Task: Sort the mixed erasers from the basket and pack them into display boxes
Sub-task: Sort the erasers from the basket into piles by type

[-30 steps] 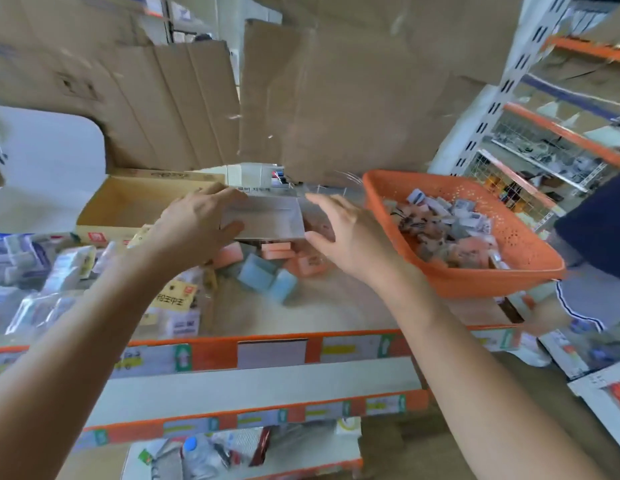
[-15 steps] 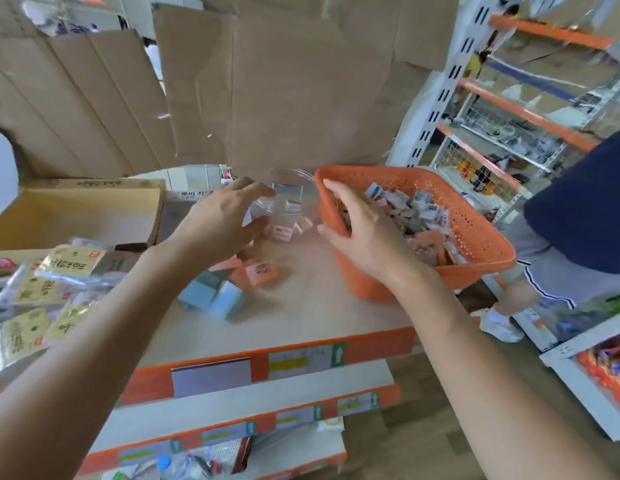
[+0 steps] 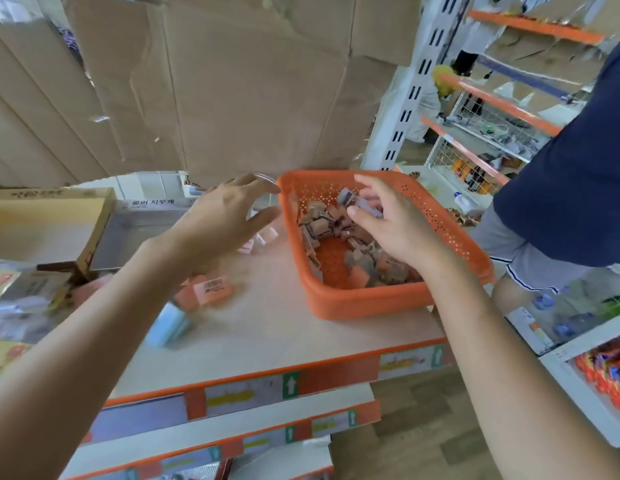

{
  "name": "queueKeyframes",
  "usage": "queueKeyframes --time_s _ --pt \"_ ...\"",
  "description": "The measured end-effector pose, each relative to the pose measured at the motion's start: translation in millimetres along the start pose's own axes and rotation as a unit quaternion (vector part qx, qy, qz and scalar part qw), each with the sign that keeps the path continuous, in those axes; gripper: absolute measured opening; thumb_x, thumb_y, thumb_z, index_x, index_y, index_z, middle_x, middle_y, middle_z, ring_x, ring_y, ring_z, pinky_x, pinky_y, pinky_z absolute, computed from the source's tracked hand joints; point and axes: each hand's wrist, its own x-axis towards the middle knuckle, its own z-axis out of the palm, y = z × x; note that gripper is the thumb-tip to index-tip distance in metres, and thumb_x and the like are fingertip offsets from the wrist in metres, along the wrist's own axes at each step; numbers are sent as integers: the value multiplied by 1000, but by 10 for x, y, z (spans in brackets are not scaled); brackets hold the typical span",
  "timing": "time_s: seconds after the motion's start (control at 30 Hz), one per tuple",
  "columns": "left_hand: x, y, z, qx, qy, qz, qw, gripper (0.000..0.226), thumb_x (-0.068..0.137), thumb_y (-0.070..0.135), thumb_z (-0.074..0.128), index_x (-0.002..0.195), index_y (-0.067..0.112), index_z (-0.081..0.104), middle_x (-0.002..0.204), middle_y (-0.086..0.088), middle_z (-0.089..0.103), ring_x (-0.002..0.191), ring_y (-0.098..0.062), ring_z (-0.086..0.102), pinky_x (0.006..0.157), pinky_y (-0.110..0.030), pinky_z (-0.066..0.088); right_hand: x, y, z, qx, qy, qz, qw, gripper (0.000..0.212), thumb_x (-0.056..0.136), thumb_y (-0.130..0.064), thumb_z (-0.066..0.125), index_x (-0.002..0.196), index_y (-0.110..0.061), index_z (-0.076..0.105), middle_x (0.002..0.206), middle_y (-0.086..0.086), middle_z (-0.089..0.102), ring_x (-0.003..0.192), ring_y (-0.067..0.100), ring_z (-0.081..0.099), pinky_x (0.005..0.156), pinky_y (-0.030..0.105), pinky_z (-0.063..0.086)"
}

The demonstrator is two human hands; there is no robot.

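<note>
Erasers (image 3: 322,226) in basket (image 3: 364,303); right hand (image 3: 398,230) pinches one eraser (image 3: 365,206), left hand (image 3: 218,220) splayed beside the rim

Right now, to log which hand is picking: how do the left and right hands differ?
The left hand is spread open beside the orange basket, holding nothing; the right hand is inside it. The left hand's fingers are straight; the right hand's curl round a pale eraser. Both show their backs to the camera.

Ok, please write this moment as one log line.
step: sorting | right hand: holds eraser in basket | left hand: open, left of basket | shelf: loose erasers
</note>
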Motion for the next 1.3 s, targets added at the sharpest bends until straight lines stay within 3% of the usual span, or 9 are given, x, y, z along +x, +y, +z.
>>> queueKeyframes --time_s 0.23,0.37,0.5,0.63,0.77,0.87,1.07,1.23,1.3 --pt "319 401 249 -1 -19 -17 1000 73 78 63 25 123 14 55 119 -7 57 107 -27 54 92 -39 43 196 482 -248 -64 -144 -7 988 41 97 -26 48 138 -23 43 140 0 47 124 16 48 96 27 37" --pt "460 595 394 -3 -28 -16 999 58 85 54 36 124 17 55 121 -5 57 113 -22 53 93 -33 41 269 666 -354 -176 -233 -33 956 48 90 -34 60 134 -22 48 138 4 49 122 20 49 96 30 40" --pt "549 730 523 6 -33 -23 999 34 93 29 51 123 14 56 122 -4 57 114 -19 51 81 -11 27 246 721 -427 -205 -273 -91 935 61 78 -41 72 132 -23 50 130 0 51 116 20 51 94 31 42" --pt "620 826 578 10 -57 -32 998 34 94 26 49 125 15 54 128 -3 55 114 -17 51 78 -11 28 198 740 -407 -225 -308 -152 912 60 77 -37 74 131 -24 51 118 -1 51 108 17 51 89 30 44" --pt "651 812 617 6 -66 -33 997 31 93 25 52 123 17 56 126 -1 57 114 -17 53 88 -20 35 173 747 -398 -230 -320 -181 901 51 81 -28 70 129 -26 52 108 -2 42 98 14 45 70 22 40" --pt "657 780 639 -7 -72 -22 997 30 93 25 53 121 17 58 124 2 59 111 -13 54 82 -11 31 181 779 -377 -239 -320 -185 898 56 80 -21 71 131 -26 49 109 -2 36 96 12 43 59 16 28" --pt "661 764 665 -10 -74 0 997 31 93 28 50 121 16 58 123 3 59 95 -2 43 77 -10 28 135 818 -323 -234 -296 -158 913 65 76 -24 76 134 -23 48 124 4 41 114 19 49 88 24 42" --pt "658 718 675 -15 -79 10 997 32 92 30 51 120 16 59 120 1 61 109 -16 56 94 -34 41 184 800 -351 -195 -270 -151 931 39 78 -19 73 113 -20 56 82 -18 38 75 0 45 58 14 30" --pt "656 711 673 -13 -81 12 997 33 93 30 51 121 15 59 120 1 61 108 -16 56 93 -33 41 185 803 -353 -180 -262 -144 937 36 78 -18 72 108 -23 55 81 -18 42 73 -1 46 58 17 33"
